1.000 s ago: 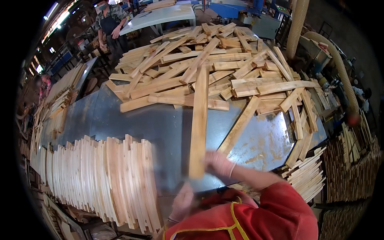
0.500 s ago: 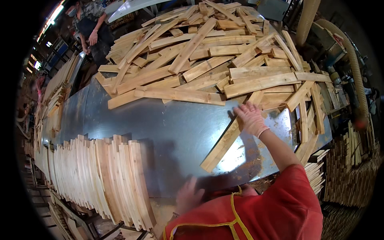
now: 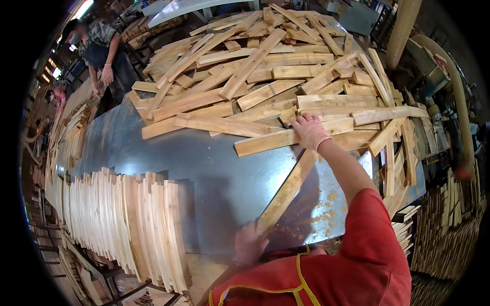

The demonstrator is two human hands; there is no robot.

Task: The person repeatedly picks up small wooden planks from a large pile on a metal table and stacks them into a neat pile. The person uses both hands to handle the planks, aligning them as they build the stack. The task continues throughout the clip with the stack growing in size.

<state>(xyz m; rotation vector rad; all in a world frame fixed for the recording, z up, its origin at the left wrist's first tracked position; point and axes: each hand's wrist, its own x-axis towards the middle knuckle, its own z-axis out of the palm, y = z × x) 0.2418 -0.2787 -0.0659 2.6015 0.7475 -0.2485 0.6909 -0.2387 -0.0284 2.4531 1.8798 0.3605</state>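
A wooden slat (image 3: 287, 193) lies slantwise on the metal tabletop (image 3: 219, 176). My left hand (image 3: 249, 241) is closed on its near end. The slat's far end runs under a second wooden board (image 3: 265, 143) at the front of the loose pile. My right hand (image 3: 310, 131), in a pale glove, reaches over that board from above with its fingers bent round it. The board sticks out to the left of the hand, over the tabletop. Behind it spreads a large heap of boards (image 3: 250, 69), lying crosswise over each other.
A row of wooden slats (image 3: 127, 224) stands side by side on the left of the table. Sawdust (image 3: 326, 209) dusts the near right. Across the table's far left stands another person (image 3: 104, 61). A ribbed hose (image 3: 403, 33) hangs at the right, above more stacked wood (image 3: 444, 234).
My right hand has gone from the slanted slat to the board behind it, which has come leftward over the slat. My left hand has risen to the slat's near end.
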